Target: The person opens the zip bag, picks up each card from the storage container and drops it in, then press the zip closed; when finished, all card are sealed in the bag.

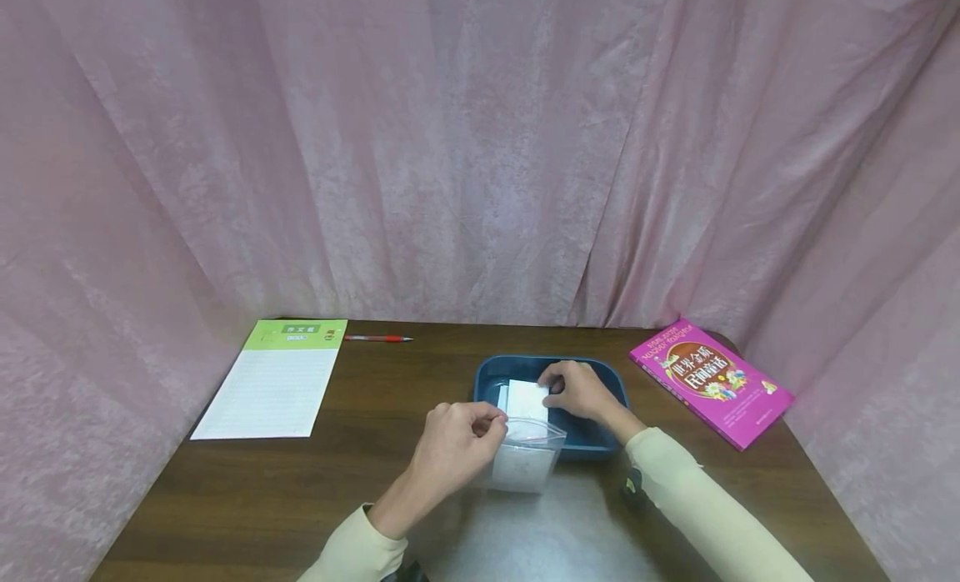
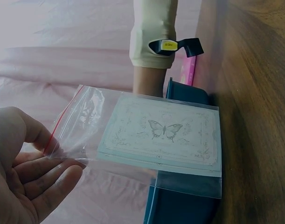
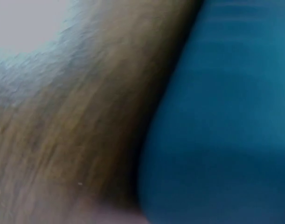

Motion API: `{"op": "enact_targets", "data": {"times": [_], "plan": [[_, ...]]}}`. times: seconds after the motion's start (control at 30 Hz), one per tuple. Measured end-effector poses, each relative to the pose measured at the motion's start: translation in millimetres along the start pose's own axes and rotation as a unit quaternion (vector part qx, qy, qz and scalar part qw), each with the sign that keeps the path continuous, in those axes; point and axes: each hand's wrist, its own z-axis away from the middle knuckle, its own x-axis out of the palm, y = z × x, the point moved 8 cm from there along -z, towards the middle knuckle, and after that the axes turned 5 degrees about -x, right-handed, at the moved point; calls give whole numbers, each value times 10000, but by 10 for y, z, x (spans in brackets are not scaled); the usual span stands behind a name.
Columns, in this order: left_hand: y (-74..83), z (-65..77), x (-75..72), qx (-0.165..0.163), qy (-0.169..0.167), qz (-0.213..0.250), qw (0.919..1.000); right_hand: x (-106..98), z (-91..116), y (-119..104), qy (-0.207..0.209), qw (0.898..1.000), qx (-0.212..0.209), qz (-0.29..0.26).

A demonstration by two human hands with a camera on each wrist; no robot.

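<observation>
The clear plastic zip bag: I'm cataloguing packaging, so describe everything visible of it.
The clear, glossy plastic bag has a red strip along its mouth and holds a pale sheet printed with a grey butterfly. Pinched near its mouth by the left hand, it is roughly upright, in front of the dark-blue plastic tray; whether it touches the brown wooden table is unclear.

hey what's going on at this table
A person's left hand pinches the top of a clear zip bag with a butterfly-printed card inside. The right hand, over the blue tray, holds the edge of a white card near the bag's mouth; whether that card's lower end is in the bag is hard to tell. On the wooden table lie a lined writing pad, a red pen and a magenta storybook.
</observation>
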Motion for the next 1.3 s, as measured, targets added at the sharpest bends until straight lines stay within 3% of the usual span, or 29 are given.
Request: {"op": "enact_targets", "data": {"times": [0.27,0.43,0.7,0.97,1.3], "plan": [[-10,-8,-3,-70,-12,-19,10000,-168,40,-45,175,9982,156,-543],[-8,-13,-8,-84,-20,-16,10000,-234,97,-110,66,9967,153,-797],[-24,-24,-23,-51,100,-21,9999,-322,181,-209,-46,9959,-36,-905],[-42,-24,-24,-131,111,-6,9999,-444,242,-324,140,9931,-216,-1143],[-33,-23,-30,-122,164,-44,9998,-675,339,-585,627,9944,-626,-582]]}}
